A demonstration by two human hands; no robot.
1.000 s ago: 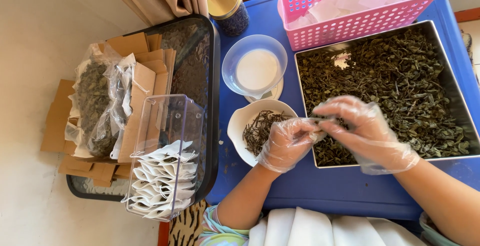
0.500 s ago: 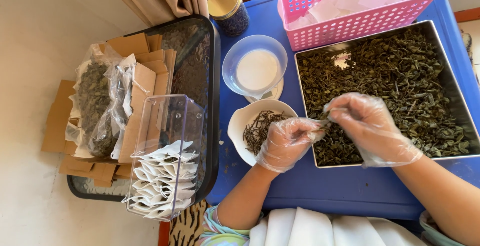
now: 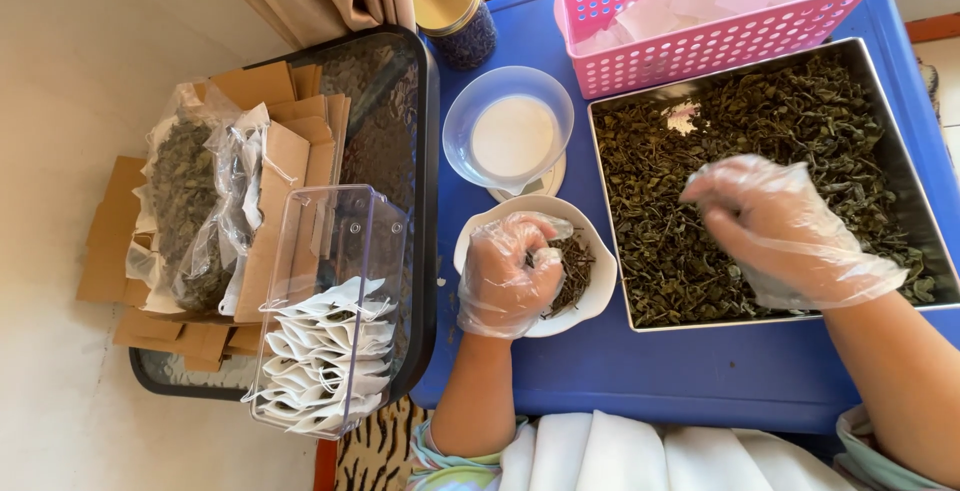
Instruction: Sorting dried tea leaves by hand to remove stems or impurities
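Observation:
Both my hands wear thin clear plastic gloves. My left hand (image 3: 508,273) hangs over the white bowl (image 3: 601,289), its fingers curled down onto the dark dried leaves (image 3: 574,271) in it. My right hand (image 3: 780,231) is over the metal tray (image 3: 940,301), its fingers bunched and pressed into the bed of dried green leaves (image 3: 700,131) that fills the tray. What either hand pinches is hidden by the gloves.
A clear bowl on a small white scale (image 3: 510,136) stands behind the white bowl. A pink basket (image 3: 700,41) and a gold-lidded jar (image 3: 455,16) sit at the back of the blue table (image 3: 640,371). On the left, a clear bin of white sachets (image 3: 325,351), brown pouches and bagged leaves (image 3: 200,211) rest on a black glass table.
My hands were together at the tray's near-left corner. They have parted: the left has gone down into the white bowl, the right further into the tray's leaves.

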